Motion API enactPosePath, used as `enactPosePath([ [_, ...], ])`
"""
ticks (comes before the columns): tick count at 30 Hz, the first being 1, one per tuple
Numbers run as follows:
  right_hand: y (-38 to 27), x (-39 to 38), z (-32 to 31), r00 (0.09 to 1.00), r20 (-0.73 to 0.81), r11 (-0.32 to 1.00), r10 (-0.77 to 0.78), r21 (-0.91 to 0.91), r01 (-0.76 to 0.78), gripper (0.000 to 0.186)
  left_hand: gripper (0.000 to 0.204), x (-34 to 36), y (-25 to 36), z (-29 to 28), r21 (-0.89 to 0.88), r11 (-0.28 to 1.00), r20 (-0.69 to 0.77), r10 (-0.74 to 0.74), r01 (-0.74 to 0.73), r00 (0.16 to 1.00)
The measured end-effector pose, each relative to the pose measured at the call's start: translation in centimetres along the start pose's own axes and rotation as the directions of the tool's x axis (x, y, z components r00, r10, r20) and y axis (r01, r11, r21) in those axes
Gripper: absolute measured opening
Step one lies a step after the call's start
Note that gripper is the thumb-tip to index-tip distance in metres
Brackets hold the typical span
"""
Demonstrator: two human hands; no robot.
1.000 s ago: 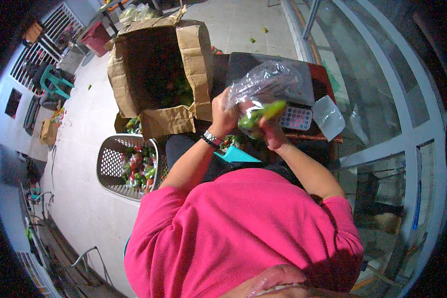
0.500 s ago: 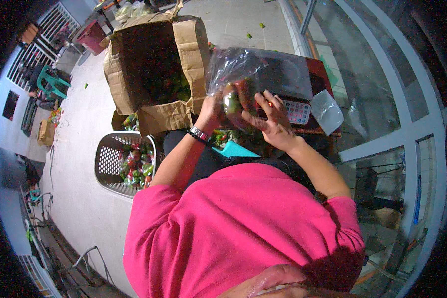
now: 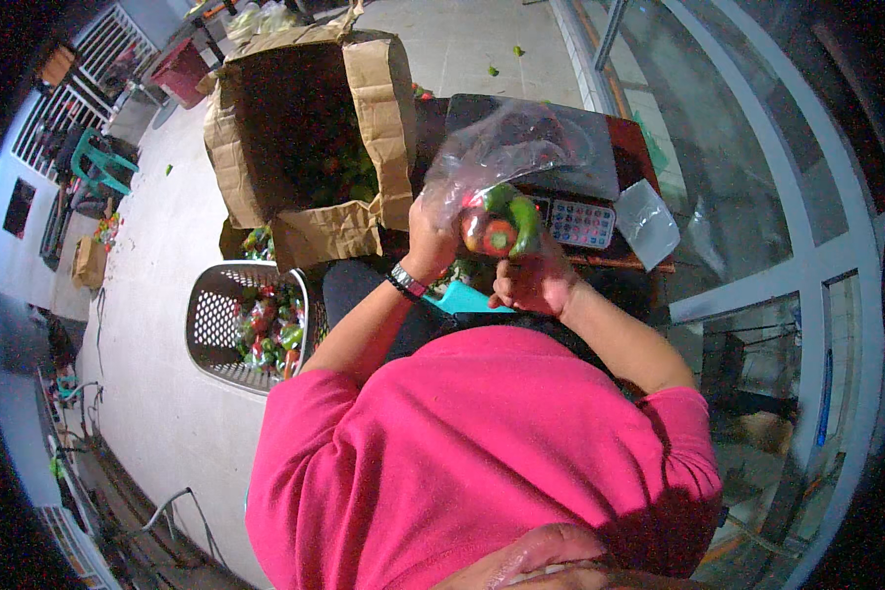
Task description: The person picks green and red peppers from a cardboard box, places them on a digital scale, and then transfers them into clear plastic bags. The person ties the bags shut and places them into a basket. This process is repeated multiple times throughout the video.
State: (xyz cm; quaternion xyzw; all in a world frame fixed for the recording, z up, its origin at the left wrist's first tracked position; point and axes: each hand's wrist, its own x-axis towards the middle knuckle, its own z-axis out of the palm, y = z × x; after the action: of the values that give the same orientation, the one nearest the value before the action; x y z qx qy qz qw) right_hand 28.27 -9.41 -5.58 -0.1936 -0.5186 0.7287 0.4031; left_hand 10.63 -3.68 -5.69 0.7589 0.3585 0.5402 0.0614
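A clear plastic bag of peppers [image 3: 497,218], green and red ones bunched inside, hangs in front of me over the near edge of the scale [image 3: 590,152]. My left hand [image 3: 435,228], with a metal watch on the wrist, is closed on the bag's left side. Its loose top spreads over the scale's plate. Below and right of the peppers, my right hand [image 3: 541,278] has its fingers curled against the bag's underside. The scale's keypad [image 3: 582,224] shows just beyond that hand. Part of the right hand's grip is hidden by the peppers.
A large brown paper sack [image 3: 388,128] with peppers inside gapes open at the left. Beside my left arm stands a plastic basket [image 3: 206,329] holding bagged peppers. A white plastic tray [image 3: 649,226] lies right of the scale. Glass panels with a grey frame [image 3: 737,285] border the right.
The bag has turned, bringing green peppers and a red one's end into view. My right hand has dropped from beside the bag to beneath it, its spread fingers now curled.
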Motion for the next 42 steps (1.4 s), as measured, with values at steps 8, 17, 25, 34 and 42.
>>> enactPosePath([
  [8, -5.1, -0.3, 1.1, 0.932, 0.348, -0.372, -0.105, -0.882, 0.288, 0.074, 0.026, 0.6, 1.7, -1.6, -0.560, 0.216, 0.550, -0.625, 0.799, 0.555],
  [17, -1.1, 0.2, 1.6, 0.954, -0.135, 0.810, 0.269, 0.567, -0.149, 0.056, 0.023, -0.6, 1.9, -1.4, -0.119, 0.955, 0.134, -0.254, 0.270, 0.958],
  [25, -5.0, -0.4, 2.9, 0.906, 0.331, 0.162, -0.263, -0.911, 0.379, 0.042, 0.018, 0.4, 2.0, -3.0, -0.381, 0.823, 0.095, -0.419, 0.422, 0.903],
  [34, -5.6, 2.2, -1.7, 0.686, 0.623, -0.396, -0.375, -0.777, 0.489, 0.068, 0.014, 0.0, 2.8, -3.9, -0.269, 0.772, 0.533, -0.379, 0.576, 0.757],
  [42, -2.7, 0.5, 2.8, 0.939, -0.298, 0.947, 0.173, 0.312, -0.075, 0.053, 0.019, -0.9, 2.1, -1.6, -0.368, 0.778, 0.273, -0.433, 0.509, 0.859],
])
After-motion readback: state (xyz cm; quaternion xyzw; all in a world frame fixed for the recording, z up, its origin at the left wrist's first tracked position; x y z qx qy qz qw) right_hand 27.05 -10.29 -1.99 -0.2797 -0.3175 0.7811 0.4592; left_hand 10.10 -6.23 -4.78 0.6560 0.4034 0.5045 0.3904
